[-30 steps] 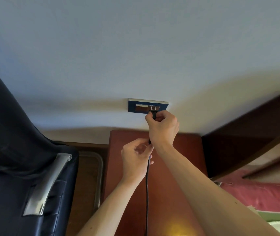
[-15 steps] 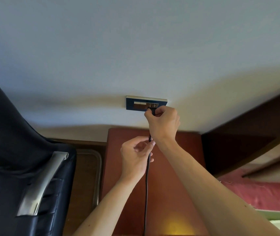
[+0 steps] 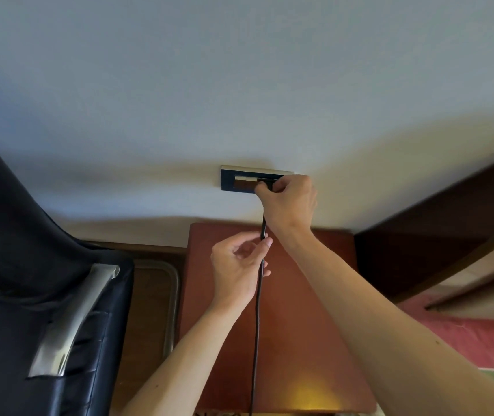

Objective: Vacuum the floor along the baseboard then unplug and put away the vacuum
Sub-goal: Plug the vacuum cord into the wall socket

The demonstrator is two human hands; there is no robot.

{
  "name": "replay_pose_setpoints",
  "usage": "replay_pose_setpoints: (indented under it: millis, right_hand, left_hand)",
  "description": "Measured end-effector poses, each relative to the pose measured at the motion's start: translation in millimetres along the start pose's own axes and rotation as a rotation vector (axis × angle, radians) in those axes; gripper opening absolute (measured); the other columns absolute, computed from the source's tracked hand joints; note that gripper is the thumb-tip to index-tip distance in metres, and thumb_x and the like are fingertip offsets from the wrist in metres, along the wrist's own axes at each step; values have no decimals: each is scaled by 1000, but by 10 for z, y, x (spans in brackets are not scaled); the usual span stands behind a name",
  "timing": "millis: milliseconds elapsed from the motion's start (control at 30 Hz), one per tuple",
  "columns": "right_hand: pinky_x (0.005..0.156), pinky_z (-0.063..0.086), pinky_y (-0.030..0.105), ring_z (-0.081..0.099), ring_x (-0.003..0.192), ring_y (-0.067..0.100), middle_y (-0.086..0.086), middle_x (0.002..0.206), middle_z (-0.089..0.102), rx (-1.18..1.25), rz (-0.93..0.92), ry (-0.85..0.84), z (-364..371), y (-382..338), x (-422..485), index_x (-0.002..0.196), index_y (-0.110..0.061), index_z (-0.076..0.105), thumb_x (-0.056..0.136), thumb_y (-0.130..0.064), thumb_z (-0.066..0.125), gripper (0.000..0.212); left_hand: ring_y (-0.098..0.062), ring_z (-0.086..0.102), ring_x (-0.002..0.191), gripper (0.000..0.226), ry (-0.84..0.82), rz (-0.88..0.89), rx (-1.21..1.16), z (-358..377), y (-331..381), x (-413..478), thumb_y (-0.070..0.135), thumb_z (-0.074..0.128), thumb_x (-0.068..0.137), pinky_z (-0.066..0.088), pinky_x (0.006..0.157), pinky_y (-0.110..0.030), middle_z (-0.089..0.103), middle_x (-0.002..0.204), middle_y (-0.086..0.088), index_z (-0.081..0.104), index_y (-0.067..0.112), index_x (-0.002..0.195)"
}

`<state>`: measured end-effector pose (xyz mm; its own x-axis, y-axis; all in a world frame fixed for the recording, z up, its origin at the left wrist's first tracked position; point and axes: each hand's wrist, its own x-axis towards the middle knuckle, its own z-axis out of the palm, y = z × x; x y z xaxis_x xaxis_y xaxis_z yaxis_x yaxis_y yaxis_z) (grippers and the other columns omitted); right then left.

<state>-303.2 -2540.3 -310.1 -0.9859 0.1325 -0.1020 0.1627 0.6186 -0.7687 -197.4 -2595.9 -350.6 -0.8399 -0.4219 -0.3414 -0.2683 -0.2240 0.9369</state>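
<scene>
Right hand (image 3: 289, 202) edged up, pinching plug (image 3: 269, 185) at outlet (image 3: 233, 183) — left hand (image 3: 236, 271) pinches cord (image 3: 257, 325); unplugging step, next pull straight out.

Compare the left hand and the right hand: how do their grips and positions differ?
1. The right hand grips the plug at the outlet plate on the wall; the left hand pinches the black cord lower down.
2. The right hand is up at the wall; the left hand is over the red-brown cabinet top.
Shared: both hold the same cable.
</scene>
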Motion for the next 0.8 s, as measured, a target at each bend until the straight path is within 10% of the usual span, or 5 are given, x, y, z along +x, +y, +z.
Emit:
replay_pose_setpoints:
  millis: [400,533,800]
  right_hand:
    - [60,45,35,54,64,28,9,66,61,-10,-5,-79,-96,33,-72,79,-1,66,86,-31,67,31]
    - [73,47,31,61,87,20,0,92,66,-158,-115,-273,-367,162,-317,122,-15,62,92,-38,62,38]
    - [103,43,39,49,122,26,5,128,52,-488,-425,-574,-930,219,-947,144,-19,39,89,-43,62,64]
  left_hand:
    - [-9,69,63,18,-56,140,463,-128,123,-5,28,76,85,61,72,-41,68,66,7,74,19,100]
    - [-11,66,84,42,-133,151,876,-290,306,-149,45,68,88,57,82,-34,68,91,5,63,21,121]
    - [-22,55,123,65,-238,189,1389,-777,890,-607,51,60,90,50,95,-38,52,136,-4,39,20,143]
